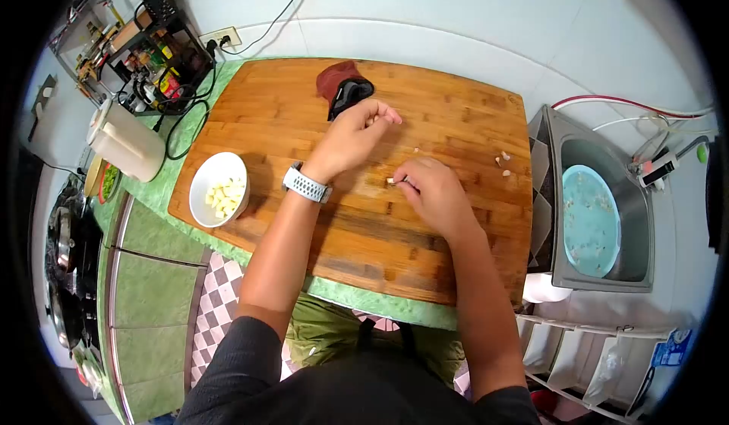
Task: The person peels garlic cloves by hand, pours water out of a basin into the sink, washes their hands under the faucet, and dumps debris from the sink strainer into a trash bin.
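Over the middle of the wooden board [288, 132], my left hand [355, 138] is raised with its fingers curled together; what they hold, if anything, is too small to tell. My right hand [433, 189] is low over the board, its thumb and forefinger pinched on a small pale piece [391, 181]. A dark red and black cloth item [343, 83] lies just beyond my left hand. A white bowl [199, 189] with pale yellow chunks [225, 197] stands at the board's left edge. Small pale scraps [503, 159] are scattered on the right side.
At the right, a metal sink [634, 212] holds a light blue basin [591, 220] of water with floating bits. A cream pitcher [133, 140], a rack of bottles [163, 72] and black cables are at the left. A white tiled wall [425, 15] runs behind the board.
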Tool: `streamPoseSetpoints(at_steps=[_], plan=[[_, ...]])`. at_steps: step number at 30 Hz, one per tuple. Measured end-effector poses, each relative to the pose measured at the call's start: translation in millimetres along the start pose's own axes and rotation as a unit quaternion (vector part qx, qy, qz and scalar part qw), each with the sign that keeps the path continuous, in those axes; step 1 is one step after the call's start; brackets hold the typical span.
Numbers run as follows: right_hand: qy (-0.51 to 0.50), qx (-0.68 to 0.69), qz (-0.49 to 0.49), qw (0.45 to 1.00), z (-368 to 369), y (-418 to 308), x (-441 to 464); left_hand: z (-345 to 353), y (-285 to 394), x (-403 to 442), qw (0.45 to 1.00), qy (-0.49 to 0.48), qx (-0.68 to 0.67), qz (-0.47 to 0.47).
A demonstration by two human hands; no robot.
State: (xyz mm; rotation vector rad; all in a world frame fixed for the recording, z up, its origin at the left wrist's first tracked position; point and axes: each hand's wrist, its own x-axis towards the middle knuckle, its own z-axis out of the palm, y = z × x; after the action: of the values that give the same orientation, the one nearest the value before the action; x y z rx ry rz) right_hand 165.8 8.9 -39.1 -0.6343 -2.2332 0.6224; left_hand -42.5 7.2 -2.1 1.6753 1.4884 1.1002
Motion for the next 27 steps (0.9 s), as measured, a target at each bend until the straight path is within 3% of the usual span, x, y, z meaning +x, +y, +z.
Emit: streamPoseSetpoints(at_steps=[3,5,7,9,13,16,27], plan=[[-0.011,0.003,0.041,0.999,-1.9,-4.6,1.6,3.1,-4.3,-3.0,1.000,0.009,-0.025,0.006],[0.004,0.047,0.099,0.994,-4.6,-11.9,4.1,-2.2,-3.5,-9.2,0.996,-0.046,-0.068,-0.040],[0.022,0.087,0.152,0.984,-4.2,-12.8,7.7,-7.5,-2.1,-11.1,0.997,-0.050,-0.062,0.002],[0.099,0.322,0.246,0.909,-5.8,-10.3,10.9,-9.1,4.8,-17.1,0.992,-0.045,-0.112,0.023],[0.119,0.431,0.258,0.857,-20.1,-16.9,12.7,-7.9,21.9,-24.5,0.980,-0.099,-0.173,0.017],[0.132,0.481,0.251,0.830,-18.2,-13.3,11.4,1.0,23.1,-24.1,0.977,-0.105,-0.172,0.066],[0.147,0.479,0.244,0.830,-21.8,-21.9,12.7,8.9,25.7,-24.5,0.989,-0.043,-0.124,0.066]])
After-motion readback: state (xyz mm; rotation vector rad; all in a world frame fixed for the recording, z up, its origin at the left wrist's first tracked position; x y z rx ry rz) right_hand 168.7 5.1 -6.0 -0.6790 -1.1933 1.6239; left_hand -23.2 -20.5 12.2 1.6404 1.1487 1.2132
